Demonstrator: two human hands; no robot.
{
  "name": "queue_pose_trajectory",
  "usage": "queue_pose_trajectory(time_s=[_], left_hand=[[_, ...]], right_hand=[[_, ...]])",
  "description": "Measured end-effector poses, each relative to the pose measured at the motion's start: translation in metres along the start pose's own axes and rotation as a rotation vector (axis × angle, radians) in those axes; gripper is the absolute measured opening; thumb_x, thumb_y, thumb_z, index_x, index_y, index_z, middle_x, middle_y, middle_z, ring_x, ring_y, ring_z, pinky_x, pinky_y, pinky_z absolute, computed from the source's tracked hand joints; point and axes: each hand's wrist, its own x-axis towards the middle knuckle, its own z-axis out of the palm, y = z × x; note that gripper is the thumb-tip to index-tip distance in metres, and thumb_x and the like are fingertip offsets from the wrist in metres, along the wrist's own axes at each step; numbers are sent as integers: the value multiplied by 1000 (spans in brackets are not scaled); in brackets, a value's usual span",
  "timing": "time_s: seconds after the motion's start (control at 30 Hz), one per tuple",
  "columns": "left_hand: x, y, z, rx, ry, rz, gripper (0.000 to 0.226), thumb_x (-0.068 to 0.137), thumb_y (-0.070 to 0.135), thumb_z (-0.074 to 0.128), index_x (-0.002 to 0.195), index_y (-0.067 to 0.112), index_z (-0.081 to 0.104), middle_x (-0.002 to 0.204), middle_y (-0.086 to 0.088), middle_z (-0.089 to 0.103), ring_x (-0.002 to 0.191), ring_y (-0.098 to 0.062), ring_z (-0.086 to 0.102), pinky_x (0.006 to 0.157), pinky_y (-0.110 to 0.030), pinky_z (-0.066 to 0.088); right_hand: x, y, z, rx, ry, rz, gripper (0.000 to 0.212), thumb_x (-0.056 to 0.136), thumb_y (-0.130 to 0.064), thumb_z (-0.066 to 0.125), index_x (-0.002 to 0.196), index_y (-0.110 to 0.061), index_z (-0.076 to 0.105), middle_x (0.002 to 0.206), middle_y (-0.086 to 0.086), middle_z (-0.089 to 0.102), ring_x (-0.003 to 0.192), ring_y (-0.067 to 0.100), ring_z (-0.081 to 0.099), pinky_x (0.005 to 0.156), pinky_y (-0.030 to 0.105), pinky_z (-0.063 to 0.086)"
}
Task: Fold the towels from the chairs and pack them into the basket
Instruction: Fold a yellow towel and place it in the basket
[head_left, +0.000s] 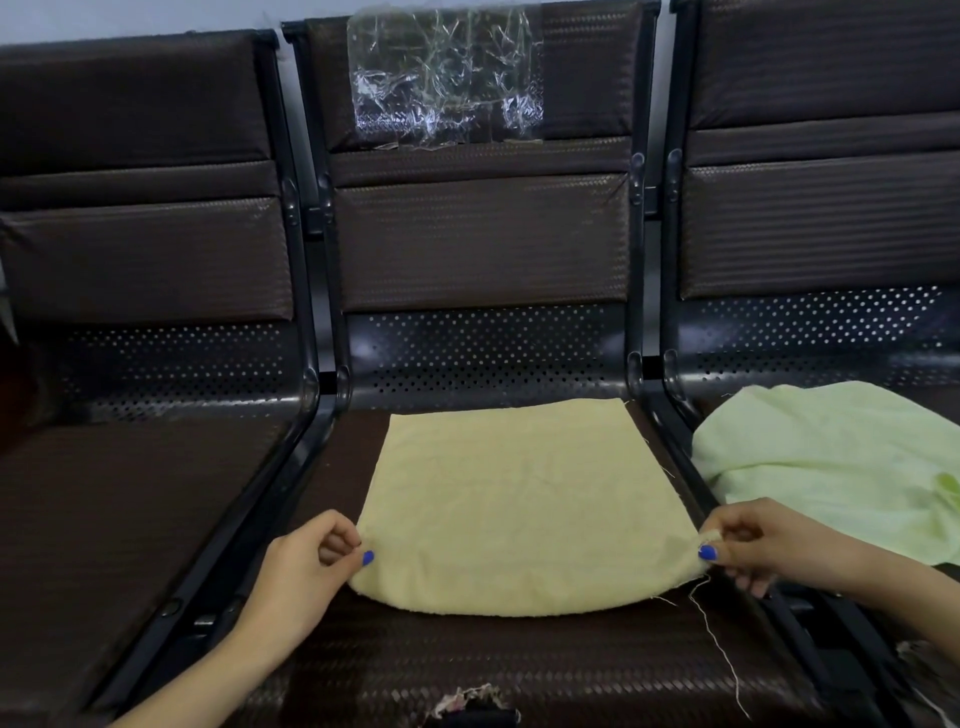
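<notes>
yellow towel (519, 499): laid flat on the middle chair seat, folded edge nearest, near corners pinched up | green towel (831, 462): left crumpled and unfolded on the right chair seat, apart from the yellow one

We find no text, label, brand, number or sign that can be read anywhere in view. The yellow towel (519, 499), the green towel (831, 462), the chair seats and backrests (483, 239) and the crinkled clear plastic (447, 78) taped there all carry no writing.
</notes>
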Motion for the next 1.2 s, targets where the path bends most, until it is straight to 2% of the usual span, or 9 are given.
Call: queue_pose_trajectory(time_s=[0.37,0.43,0.53,0.67,0.8,0.9,0.97,1.07,1.2], left_hand=[[5,-7,7,21,-53,-48,23,84,-4,64,72,15,64,80,-2,62,75,-21,59,62,-13,43],[6,-7,8,13,-59,-46,29,86,-9,58,72,15,63,83,-1,59,74,-18,56,64,-13,42],[7,-4,9,-73,-25,-88,26,86,-6,61,73,16,65,82,-1,61,72,-13,55,62,-13,43],[6,-2,7,-93,6,-112,13,83,14,72,74,14,62,69,-5,60,62,-14,51,57,-23,40],[3,0,5,-24,-5,-127,23,82,23,73,74,6,60,71,-8,62,63,-15,52,57,-24,39],[3,-1,5,-66,-1,-199,32,81,29,73,72,2,60,66,-8,61,61,-16,51,56,-26,36],[3,1,5,-201,13,-292,26,80,25,75,71,3,64,67,-4,63,65,-15,55,56,-24,37],[0,6,4,-516,33,-472,6,80,7,73,82,4,70,81,-6,68,80,-17,60,60,-21,40],[2,5,4,-717,93,-581,16,81,4,71,97,8,70,98,-6,67,100,-21,56,81,-31,36]], right_hand=[[0,7,0,-22,-16,-30,104,22,-80,76,87,0,64,58,0,61,54,11,60,48,23,49],[-1,5,0,-38,-11,-19,94,31,-72,80,87,1,65,58,0,61,54,11,60,48,23,49],[-3,-1,1,-30,-15,26,45,65,-38,74,86,1,63,57,0,60,53,11,58,52,27,49],[-4,0,0,-27,12,28,64,44,-63,81,75,-9,68,57,3,61,52,13,59,47,23,48],[-4,-1,0,-32,0,45,27,78,-27,70,84,-1,64,57,0,59,52,11,58,53,28,51],[-4,-1,-1,-58,0,45,69,46,-61,82,80,-4,66,58,3,61,52,13,59,48,24,49],[0,4,-2,-50,0,36,94,23,-78,78,79,-4,65,58,2,61,52,13,59,47,22,48],[2,6,-3,-46,-20,17,101,18,-81,76,81,-3,65,58,2,61,53,13,59,49,23,49],[0,6,-1,-53,-22,1,101,18,-81,75,81,-3,65,58,1,61,53,13,59,48,23,49]])
